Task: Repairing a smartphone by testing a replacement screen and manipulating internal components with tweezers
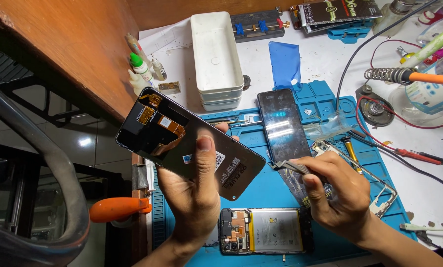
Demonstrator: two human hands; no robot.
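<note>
My left hand (pixel 194 190) is clamped on a phone screen panel (pixel 189 143), thumb pressed across its back face and fingers behind it. The panel is held above the left part of the blue mat (pixel 276 190). Its long axis runs diagonally: the upper end points up and away to the left of my grip, the lower end points down to the right, ending just beside my right hand. The back face is toward me; it is dark and glossy, with copper-coloured ribbon cables near the upper end and white stickers near the lower end.

My right hand (pixel 337 195) is closed on metal tweezers (pixel 293 166), whose tips point left toward the lower corner of the panel. I cannot tell whether the tips touch it.

Below and between both grips, an opened phone (pixel 266 237) lies flat on the mat, its battery and circuit board exposed. Just above my right hand lies a second dark screen (pixel 280 126).

Well above my left grip stands a stack of white oblong trays (pixel 216 57); the top tray shows nothing inside.
</note>
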